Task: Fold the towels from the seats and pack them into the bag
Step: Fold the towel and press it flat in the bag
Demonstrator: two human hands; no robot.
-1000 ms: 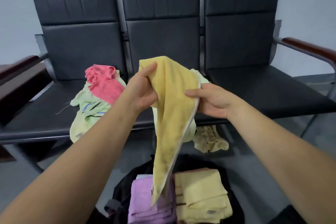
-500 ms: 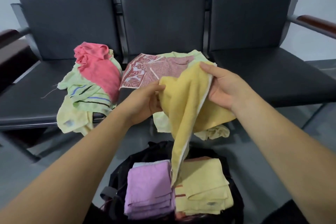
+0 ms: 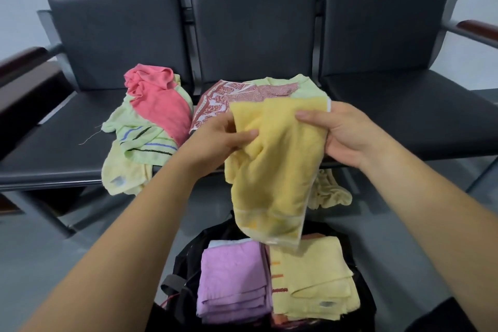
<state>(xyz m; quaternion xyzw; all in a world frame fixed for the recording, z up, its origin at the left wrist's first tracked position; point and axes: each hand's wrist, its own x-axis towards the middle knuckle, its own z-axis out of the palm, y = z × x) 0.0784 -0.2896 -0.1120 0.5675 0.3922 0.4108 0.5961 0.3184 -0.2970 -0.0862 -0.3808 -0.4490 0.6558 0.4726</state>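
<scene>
Towel [image 3: 272, 164], yellow, now spread wider betw both hands vs the narrow hanging strip a sec ago; left hand [image 3: 223, 140] pinches its left edge, right hand [image 3: 347, 135] grips the top right corner. It hangs over the bag [image 3: 188, 259], so prob mid-fold, not packed yet. More towels [image 3: 156, 118] wait on the black seats [image 3: 404, 121]; grey floor, pale wall behind.

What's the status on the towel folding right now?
Left hand and right hand gripping yellow towel above bag. Loose towels on seats. Nothing blocking.
</scene>
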